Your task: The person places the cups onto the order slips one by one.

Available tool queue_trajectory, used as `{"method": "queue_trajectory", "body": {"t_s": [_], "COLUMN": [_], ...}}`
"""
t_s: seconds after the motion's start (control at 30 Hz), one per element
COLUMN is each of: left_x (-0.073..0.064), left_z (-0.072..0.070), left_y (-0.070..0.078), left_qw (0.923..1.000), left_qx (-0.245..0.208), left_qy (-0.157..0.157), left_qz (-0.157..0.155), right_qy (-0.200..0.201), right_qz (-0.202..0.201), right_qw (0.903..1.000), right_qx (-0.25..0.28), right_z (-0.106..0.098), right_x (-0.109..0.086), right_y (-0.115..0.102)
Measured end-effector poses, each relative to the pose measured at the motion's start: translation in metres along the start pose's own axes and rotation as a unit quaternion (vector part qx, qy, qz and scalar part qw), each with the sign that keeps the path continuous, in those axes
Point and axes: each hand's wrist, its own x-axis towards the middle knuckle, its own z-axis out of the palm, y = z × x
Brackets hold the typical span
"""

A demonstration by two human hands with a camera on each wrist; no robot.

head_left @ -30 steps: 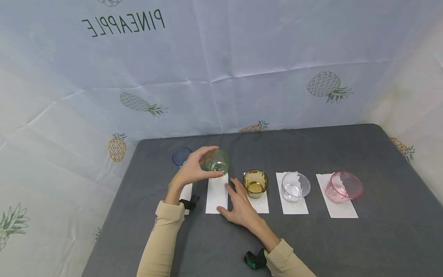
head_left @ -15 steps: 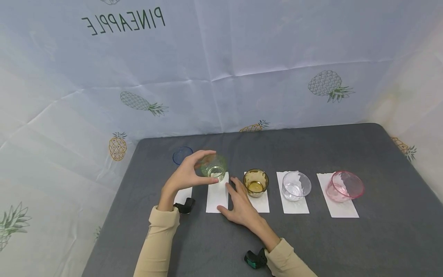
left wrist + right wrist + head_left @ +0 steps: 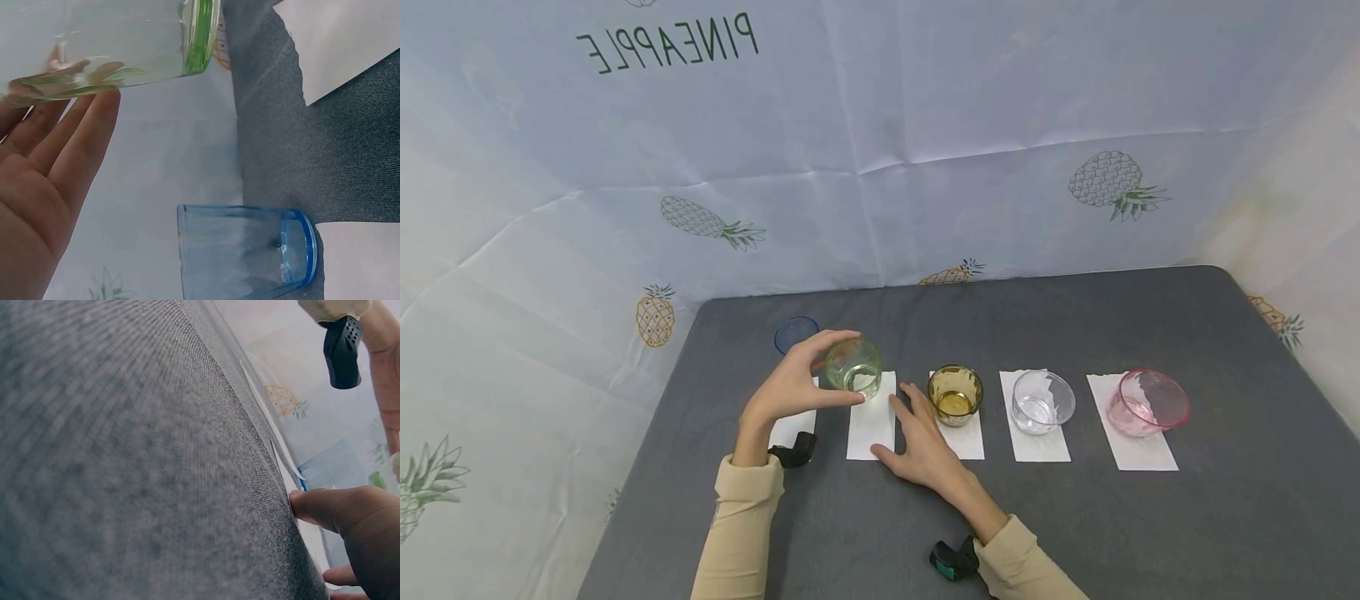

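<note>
My left hand [image 3: 786, 383] grips a green-tinted glass [image 3: 853, 367], thumb on the near side and fingers on the far side. In the left wrist view the green glass [image 3: 125, 44] is up off the table, its thick green base toward the cloth. Spread on the table, my right hand [image 3: 928, 450] has its thumb and fingertips at the right edge of a white paper strip [image 3: 870, 433]. Beyond my left hand stands a blue glass [image 3: 792, 335], seen from the side in the left wrist view. An amber glass [image 3: 955, 392] stands just right of my right fingers.
To the right, a clear glass [image 3: 1042, 402] and a pink glass [image 3: 1147, 404] stand on their own white strips. Another paper strip [image 3: 790, 427] lies partly under my left wrist. A pineapple-print curtain [image 3: 880, 167] hangs behind the grey table [image 3: 1075, 533].
My left hand has carried the green glass left and toward me, so more of the second paper strip shows. The right hand has stayed in place.
</note>
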Motion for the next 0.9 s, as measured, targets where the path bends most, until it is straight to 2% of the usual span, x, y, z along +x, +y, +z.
{"method": "queue_trajectory", "body": {"t_s": [0.17,0.37,0.5,0.77,0.9], "left_x": [-0.004,-0.008,-0.01,-0.01,-0.01], "left_z": [-0.002,0.0,0.004,0.015,0.02], "left_y": [0.0,-0.002,-0.005,-0.013,-0.018], "left_qw": [0.9999,0.9998,0.9999,0.9989,0.9989], "left_qx": [-0.011,-0.016,-0.015,-0.045,-0.046], "left_qy": [0.002,0.005,0.004,-0.006,-0.011], "left_qz": [0.002,-0.01,-0.006,0.001,-0.007], "right_qy": [0.001,0.002,0.005,0.003,-0.003], "right_qz": [0.0,-0.002,-0.004,0.001,0.007], "right_qw": [1.0,1.0,1.0,1.0,1.0], "right_qx": [-0.003,-0.005,-0.005,-0.001,0.001], "right_z": [0.0,0.0,0.001,0.001,0.001], "right_x": [0.0,0.0,0.0,0.0,0.001], "right_y": [0.0,0.0,0.001,0.0,0.001]}}
